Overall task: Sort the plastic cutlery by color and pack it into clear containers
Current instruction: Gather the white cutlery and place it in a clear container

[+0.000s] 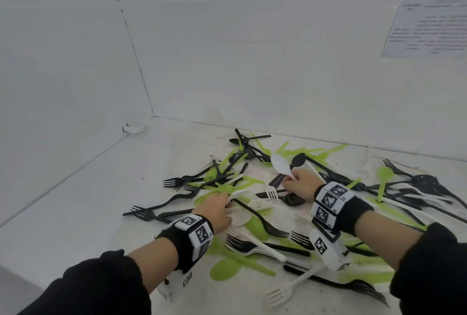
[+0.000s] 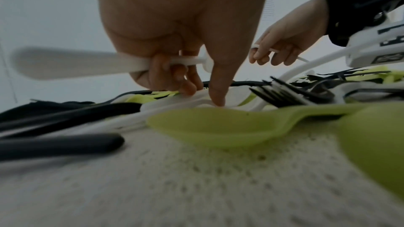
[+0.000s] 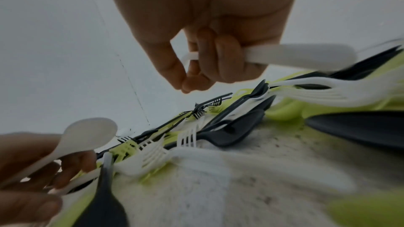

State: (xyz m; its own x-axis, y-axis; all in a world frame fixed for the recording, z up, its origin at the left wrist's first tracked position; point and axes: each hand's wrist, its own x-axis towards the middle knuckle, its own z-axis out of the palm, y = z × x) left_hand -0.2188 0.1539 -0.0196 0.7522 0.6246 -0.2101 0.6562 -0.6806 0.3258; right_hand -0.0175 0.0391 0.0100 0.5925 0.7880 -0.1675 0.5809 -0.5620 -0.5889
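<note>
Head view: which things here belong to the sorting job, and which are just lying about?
Part of the job:
- white spoon held in the right hand
- white spoon held in the left hand
- mixed black, green and white cutlery pile

Just lying about:
- printed sheet on the wall
- white scrap in the corner

No clear containers in view.

Tangled cutlery (image 1: 290,201) covers the table's (image 1: 88,213) middle and right side up to the back edge; its left side and near-left corner lie bare, bounded by walls (image 1: 63,74).
</note>
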